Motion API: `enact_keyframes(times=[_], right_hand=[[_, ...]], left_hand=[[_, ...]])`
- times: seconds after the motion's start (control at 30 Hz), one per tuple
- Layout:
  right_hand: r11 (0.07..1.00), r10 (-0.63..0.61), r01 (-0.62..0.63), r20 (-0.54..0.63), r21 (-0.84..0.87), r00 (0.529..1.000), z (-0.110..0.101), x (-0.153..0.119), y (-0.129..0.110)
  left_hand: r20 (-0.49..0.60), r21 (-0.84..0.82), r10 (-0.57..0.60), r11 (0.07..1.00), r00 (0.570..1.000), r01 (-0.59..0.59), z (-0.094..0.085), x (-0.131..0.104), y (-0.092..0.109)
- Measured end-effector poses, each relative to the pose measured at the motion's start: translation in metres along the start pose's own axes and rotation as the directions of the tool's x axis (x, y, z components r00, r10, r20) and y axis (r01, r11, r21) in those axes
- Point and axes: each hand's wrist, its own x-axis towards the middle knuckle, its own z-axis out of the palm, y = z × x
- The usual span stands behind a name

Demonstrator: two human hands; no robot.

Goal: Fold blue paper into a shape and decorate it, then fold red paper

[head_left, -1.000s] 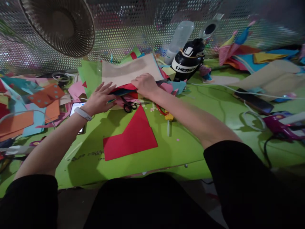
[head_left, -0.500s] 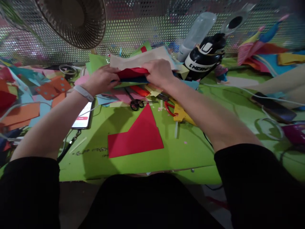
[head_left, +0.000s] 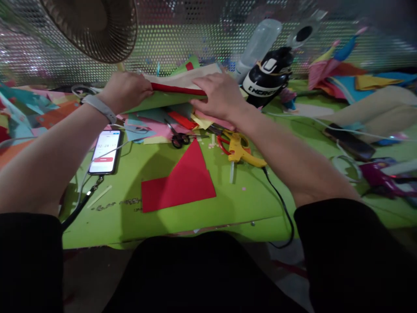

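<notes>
At the back of the table, my left hand [head_left: 128, 90] is closed on the left end of a stack of coloured paper sheets [head_left: 177, 88], with pale, red and green layers showing. My right hand [head_left: 223, 96] grips the stack's right end, fingers over the top and thumb lower. Closer to me lies a red paper cutout [head_left: 187, 180], flat, with a pointed top. Black-handled scissors [head_left: 180, 139] rest just beyond its tip. To the right of them is a yellow hot glue gun [head_left: 239, 150], with a clear glue stick [head_left: 232, 171] by it. Paper scraps [head_left: 143, 128] lie beneath the stack.
A phone [head_left: 106, 152] with a lit screen and a strap lies at left, near loose coloured paper [head_left: 61, 114]. Behind are a fan [head_left: 94, 26], a black bottle [head_left: 269, 76] and perforated mesh [head_left: 176, 34]. Another person's arm [head_left: 374, 111] reaches in at right.
My left hand has shifted left and up and now grips the sheets' end. The green layer shows more below the red one. The whole view has moved slightly.
</notes>
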Motion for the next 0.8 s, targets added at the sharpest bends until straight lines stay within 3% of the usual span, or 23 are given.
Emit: enact_keyframes(times=[0.17, 0.27, 0.43, 0.53, 0.67, 0.8], right_hand=[[0.996, 0.076, -0.080, -0.084, -0.041, 0.994, -0.038, -0.062, 0.002], [0.985, 0.142, -0.148, -0.079, -0.087, 0.987, -0.048, -0.109, 0.013], [0.966, 0.245, -0.227, 0.156, -0.124, 0.957, -0.043, -0.173, 0.035], [0.967, 0.255, -0.234, 0.311, -0.103, 0.916, -0.034, -0.194, 0.036], [0.955, 0.294, -0.279, 0.389, -0.098, 0.873, -0.019, -0.203, 0.032], [0.975, 0.210, -0.221, 0.339, -0.005, 0.917, -0.010, -0.207, 0.040]], left_hand=[[-0.018, 0.020, -0.058, 0.998, 0.998, 0.058, -0.008, 0.003, 0.001], [-0.040, 0.037, -0.070, 0.997, 0.997, 0.072, -0.008, 0.005, -0.001], [-0.093, 0.050, -0.105, 0.993, 0.990, 0.110, -0.005, 0.006, -0.010], [-0.103, 0.070, -0.100, 0.992, 0.990, 0.108, -0.008, 0.004, -0.013], [-0.111, 0.108, -0.126, 0.985, 0.986, 0.138, -0.011, 0.003, -0.010], [-0.090, 0.157, -0.127, 0.978, 0.988, 0.140, -0.009, 0.004, -0.009]])
